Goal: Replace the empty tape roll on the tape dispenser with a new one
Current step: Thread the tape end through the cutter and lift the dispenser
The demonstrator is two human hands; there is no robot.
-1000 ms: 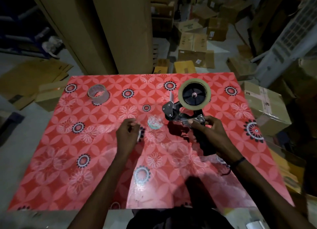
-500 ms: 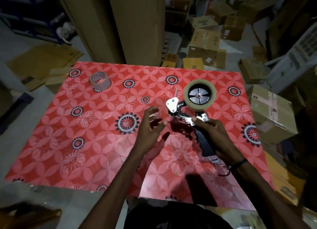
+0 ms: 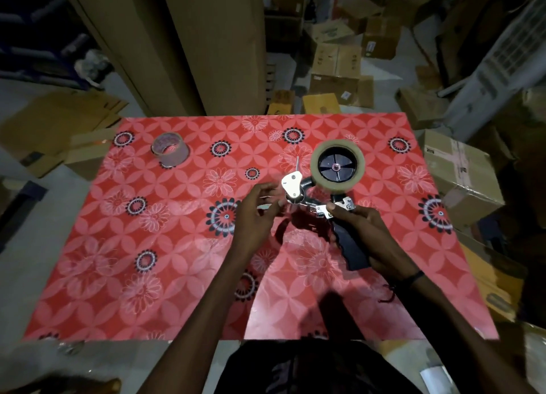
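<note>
On the red worktop (image 3: 165, 246), my right hand (image 3: 363, 231) gripped the tape dispenser (image 3: 322, 192); left fingers (image 3: 266, 191) spread loosely just beside its roller, so the blade could nick them.

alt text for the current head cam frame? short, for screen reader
Over a red floral-patterned table, the right hand grips a tape dispenser by its black handle, a full tape roll on its wheel, while the left hand reaches open-fingered to its front roller. An empty tape core stands far left; cardboard boxes lie beyond.
</note>
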